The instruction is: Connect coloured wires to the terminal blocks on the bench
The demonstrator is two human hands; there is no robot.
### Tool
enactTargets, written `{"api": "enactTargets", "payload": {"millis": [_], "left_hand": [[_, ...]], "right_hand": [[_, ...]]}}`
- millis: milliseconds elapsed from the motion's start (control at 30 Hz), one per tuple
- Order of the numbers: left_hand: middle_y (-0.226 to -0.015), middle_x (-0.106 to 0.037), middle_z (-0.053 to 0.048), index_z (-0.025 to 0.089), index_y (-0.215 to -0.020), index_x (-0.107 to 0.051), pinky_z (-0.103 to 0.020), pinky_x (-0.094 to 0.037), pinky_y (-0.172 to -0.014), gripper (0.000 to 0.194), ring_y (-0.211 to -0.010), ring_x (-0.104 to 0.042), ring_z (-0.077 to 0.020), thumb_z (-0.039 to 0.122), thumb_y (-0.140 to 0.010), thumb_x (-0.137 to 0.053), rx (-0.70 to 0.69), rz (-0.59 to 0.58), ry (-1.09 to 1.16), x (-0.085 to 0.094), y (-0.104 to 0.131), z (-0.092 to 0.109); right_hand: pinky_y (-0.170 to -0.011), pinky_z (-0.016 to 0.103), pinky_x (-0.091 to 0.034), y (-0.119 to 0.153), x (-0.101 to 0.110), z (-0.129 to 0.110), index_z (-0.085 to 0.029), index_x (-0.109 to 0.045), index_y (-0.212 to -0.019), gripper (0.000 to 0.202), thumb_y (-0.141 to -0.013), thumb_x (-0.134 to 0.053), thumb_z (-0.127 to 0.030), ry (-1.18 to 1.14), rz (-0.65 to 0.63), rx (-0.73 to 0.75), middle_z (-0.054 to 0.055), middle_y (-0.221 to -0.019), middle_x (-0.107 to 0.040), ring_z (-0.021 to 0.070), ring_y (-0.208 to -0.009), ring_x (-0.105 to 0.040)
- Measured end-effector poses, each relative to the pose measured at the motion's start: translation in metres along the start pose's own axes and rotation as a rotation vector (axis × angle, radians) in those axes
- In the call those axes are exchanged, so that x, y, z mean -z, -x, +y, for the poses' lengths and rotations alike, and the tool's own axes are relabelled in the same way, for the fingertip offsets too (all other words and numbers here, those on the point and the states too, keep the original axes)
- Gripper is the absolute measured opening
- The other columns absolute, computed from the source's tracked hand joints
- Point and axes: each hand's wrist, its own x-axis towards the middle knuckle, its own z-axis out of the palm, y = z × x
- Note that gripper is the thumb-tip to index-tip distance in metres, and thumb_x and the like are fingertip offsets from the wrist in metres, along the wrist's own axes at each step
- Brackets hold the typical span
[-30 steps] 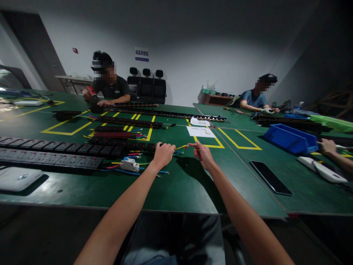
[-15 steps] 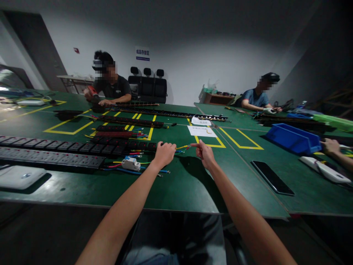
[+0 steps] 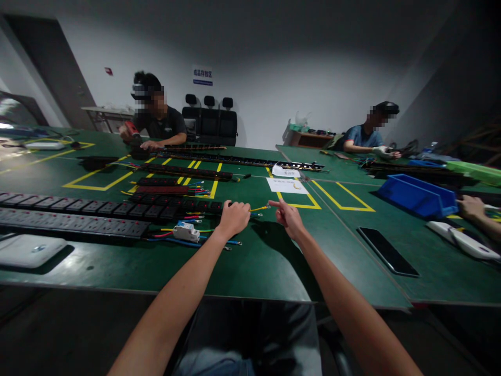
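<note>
My left hand [image 3: 234,218] is closed over the right end of a black power strip [image 3: 209,207]. Beyond its fingers stick out a yellow wire [image 3: 258,209] and a blue wire [image 3: 255,214], both with metal lugs. At the yellow wire's lug is the tip of the stretched index finger of my right hand [image 3: 288,215]; the other fingers are curled, and nothing shows held in them. Left of my left hand lie a longer black socket strip [image 3: 78,222] and a white breaker [image 3: 186,232] with coloured wires.
A phone [image 3: 387,250], a blue bin [image 3: 417,196] and a white tool-like object [image 3: 462,240] are on the right, near another person's hand [image 3: 472,208]. A paper sheet [image 3: 285,186] lies ahead. A white BMW-marked case [image 3: 33,250] sits left. Two people work across the green table [image 3: 250,271].
My right hand has shifted slightly right. The wire ends have spread: the blue one lies lower, away from the yellow one, and the red bit by the fingertip no longer shows. My left hand stays.
</note>
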Motion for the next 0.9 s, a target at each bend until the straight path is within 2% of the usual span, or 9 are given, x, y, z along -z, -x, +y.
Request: {"api": "enactTargets", "payload": {"millis": [200,333,733,900], "left_hand": [[-0.105,-0.074,-0.009,0.02,-0.105,-0.066,-0.049,-0.034,-0.107,0.026,-0.1,-0.067,-0.0247,0.027,-0.103,-0.041,0.002,-0.001,0.006,-0.0008,-0.0001,-0.0012],[-0.104,-0.074,-0.009,0.021,-0.105,-0.066,-0.049,-0.034,-0.107,0.026,-0.1,-0.068,-0.0245,0.027,-0.103,-0.041,0.004,0.001,0.012,-0.0004,0.0,-0.0009],[-0.106,-0.075,-0.008,0.021,-0.099,-0.068,-0.048,-0.033,-0.106,0.03,-0.102,-0.065,-0.0243,0.04,-0.104,-0.045,0.004,0.005,-0.026,-0.0004,0.001,0.0011],[-0.106,-0.075,-0.008,0.021,-0.098,-0.068,-0.047,-0.033,-0.105,0.031,-0.101,-0.065,-0.0243,0.042,-0.105,-0.045,-0.001,0.011,-0.028,0.0008,0.0015,0.001]], "right_hand": [[-0.044,0.027,-0.018,-0.0017,0.0022,-0.0008,-0.013,-0.079,-0.092,0.064,-0.076,-0.068,-0.074,0.005,0.026,0.005,-0.006,-0.048,-0.038,0.0084,-0.044,-0.028],[-0.044,0.027,-0.018,-0.0016,0.0025,-0.0011,-0.013,-0.079,-0.091,0.065,-0.072,-0.07,-0.075,0.007,0.024,0.009,-0.006,-0.048,-0.039,0.0082,-0.044,-0.028],[-0.043,0.026,-0.019,-0.002,0.0024,0.0014,-0.012,-0.078,-0.101,0.071,-0.072,-0.071,-0.076,0.027,-0.026,0.005,-0.006,-0.049,-0.042,0.0081,-0.044,-0.03],[-0.043,0.025,-0.019,-0.0023,0.0034,0.0023,-0.013,-0.077,-0.1,0.067,-0.072,-0.074,-0.074,0.005,-0.039,0.006,-0.006,-0.05,-0.042,0.0075,-0.044,-0.03]]}}
